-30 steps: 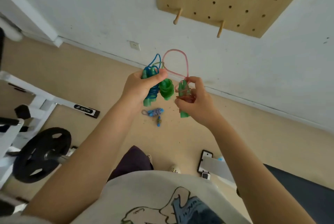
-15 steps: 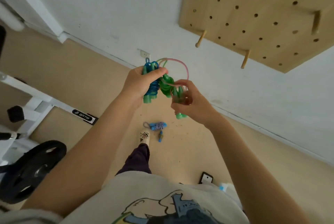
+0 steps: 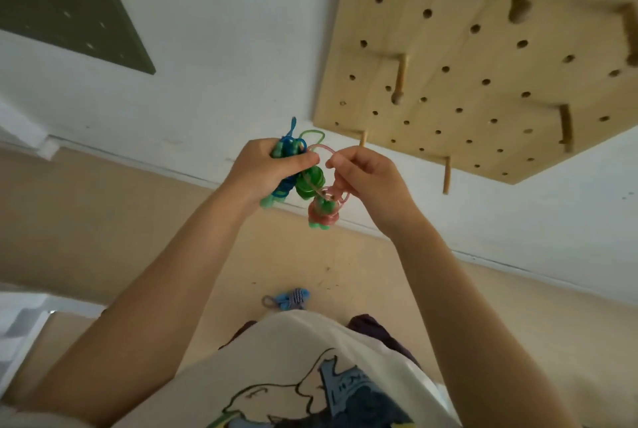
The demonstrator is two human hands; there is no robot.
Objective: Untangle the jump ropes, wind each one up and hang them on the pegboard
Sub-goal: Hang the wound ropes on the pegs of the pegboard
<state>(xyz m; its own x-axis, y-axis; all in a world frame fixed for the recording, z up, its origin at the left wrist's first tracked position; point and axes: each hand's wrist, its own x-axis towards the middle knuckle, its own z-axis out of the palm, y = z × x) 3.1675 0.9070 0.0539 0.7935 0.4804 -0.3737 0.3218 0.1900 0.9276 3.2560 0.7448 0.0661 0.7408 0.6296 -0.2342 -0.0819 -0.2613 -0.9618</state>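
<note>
- Nearest the camera, on the floor (image 3: 103,220) by the person's feet, a wound blue rope bundle (image 3: 288,300) lay apart from the rest — not yet hung.
- Higher, the left hand (image 3: 266,172) was closed around the blue coil (image 3: 284,165) and green coil (image 3: 310,180), both wound.
- Beside it, the right hand (image 3: 366,179) pinched the pink loop (image 3: 322,148), with the pink coil (image 3: 322,210) dangling just below between the hands.
- Beyond, the pegboard (image 3: 483,58) showed bare pegs; the lowest left peg (image 3: 362,138) sat just past the right hand.
- The step looked like hanging — the next move likely calls for holding the pink loop open and slipping it over a peg.
</note>
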